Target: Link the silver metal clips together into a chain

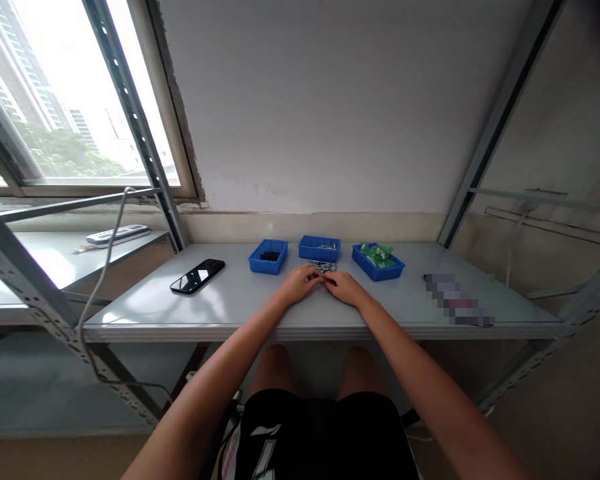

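My left hand (pixel 299 283) and my right hand (pixel 343 287) rest on the grey tabletop with their fingertips drawn together, almost meeting. Both look closed in a pinch; whatever lies between the fingers is too small to make out. Just beyond the fingertips is a pile of small silvery metal pieces (pixel 324 265), partly covered by the hands. Behind it stands a blue bin (pixel 319 254) with a few more slim metal pieces inside. Left of that, another blue bin (pixel 266 267) holds small black parts (pixel 270 255). At the right, a third blue bin (pixel 379 272) contains green-and-clear plastic packets (pixel 377 254).
A black phone (pixel 198 277) lies on the left of the table (pixel 240 307). On the right is a blurred-out flat item (pixel 457 300). Metal shelf posts (pixel 500 127) frame both sides, and a cable (pixel 96 293) hangs at the left. A power strip (pixel 119 235) sits on the neighbouring shelf.
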{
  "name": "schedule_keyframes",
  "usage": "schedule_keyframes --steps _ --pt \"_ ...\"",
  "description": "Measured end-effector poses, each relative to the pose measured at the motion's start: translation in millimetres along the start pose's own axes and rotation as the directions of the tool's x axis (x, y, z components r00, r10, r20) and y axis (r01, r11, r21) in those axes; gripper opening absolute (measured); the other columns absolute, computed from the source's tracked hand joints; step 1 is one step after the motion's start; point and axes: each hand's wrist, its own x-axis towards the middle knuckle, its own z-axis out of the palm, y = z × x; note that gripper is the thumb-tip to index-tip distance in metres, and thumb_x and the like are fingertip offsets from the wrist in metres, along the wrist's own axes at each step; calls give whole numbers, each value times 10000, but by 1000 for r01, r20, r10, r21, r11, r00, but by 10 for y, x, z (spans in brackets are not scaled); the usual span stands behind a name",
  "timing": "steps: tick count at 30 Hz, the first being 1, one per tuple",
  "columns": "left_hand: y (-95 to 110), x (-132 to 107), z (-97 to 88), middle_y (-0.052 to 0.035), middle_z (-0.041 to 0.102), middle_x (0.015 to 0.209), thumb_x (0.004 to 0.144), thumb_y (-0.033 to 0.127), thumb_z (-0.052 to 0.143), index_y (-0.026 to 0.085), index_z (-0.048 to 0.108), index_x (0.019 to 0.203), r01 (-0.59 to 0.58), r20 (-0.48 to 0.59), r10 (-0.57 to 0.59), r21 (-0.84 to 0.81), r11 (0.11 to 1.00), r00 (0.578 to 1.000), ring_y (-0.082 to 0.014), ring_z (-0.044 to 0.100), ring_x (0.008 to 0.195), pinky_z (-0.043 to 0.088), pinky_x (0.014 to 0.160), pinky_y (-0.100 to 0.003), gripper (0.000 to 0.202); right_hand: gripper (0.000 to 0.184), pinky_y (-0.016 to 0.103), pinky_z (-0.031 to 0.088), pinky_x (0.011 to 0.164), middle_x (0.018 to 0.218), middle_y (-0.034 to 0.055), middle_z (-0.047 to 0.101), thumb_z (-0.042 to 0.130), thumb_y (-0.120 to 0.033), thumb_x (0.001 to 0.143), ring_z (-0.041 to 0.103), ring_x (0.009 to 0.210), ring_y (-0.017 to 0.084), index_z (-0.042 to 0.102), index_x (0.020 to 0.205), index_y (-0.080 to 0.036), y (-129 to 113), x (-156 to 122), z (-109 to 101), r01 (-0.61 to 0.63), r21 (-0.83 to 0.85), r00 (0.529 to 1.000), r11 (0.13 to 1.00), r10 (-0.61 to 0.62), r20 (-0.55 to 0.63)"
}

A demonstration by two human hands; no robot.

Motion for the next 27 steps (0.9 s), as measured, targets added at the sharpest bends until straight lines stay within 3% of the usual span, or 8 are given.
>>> schedule_keyframes --steps 7,13,27 --pt "-4 -19 0 -39 682 924 890 303 476 178 628 969 22 -6 -23 -70 997 1000 -169 625 846 469 764 -264 212 221 255 376 597 712 27 642 462 -281 849 557 632 159 647 925 -189 -10 -3 -20 -53 -8 997 999 53 -47" --pt "11 -28 -5 -37 686 888 881 320 477 179 617 907 46 3 -46 -71 996 999 -180 633 843 474 752 -271 200 213 245 366 580 677 10 636 483 -289 835 551 610 148 661 912 -202 -29 -9 -16 -51 7 999 999 51 -16" --pt "45 -35 -37 -21 636 722 853 337 492 198 610 818 76 61 -83 116 990 995 -183 587 674 413 606 -255 186 248 252 391 608 694 20 651 461 -354 854 566 633 154 647 840 -191 -29 1 -28 -88 48 994 995 91 -68"
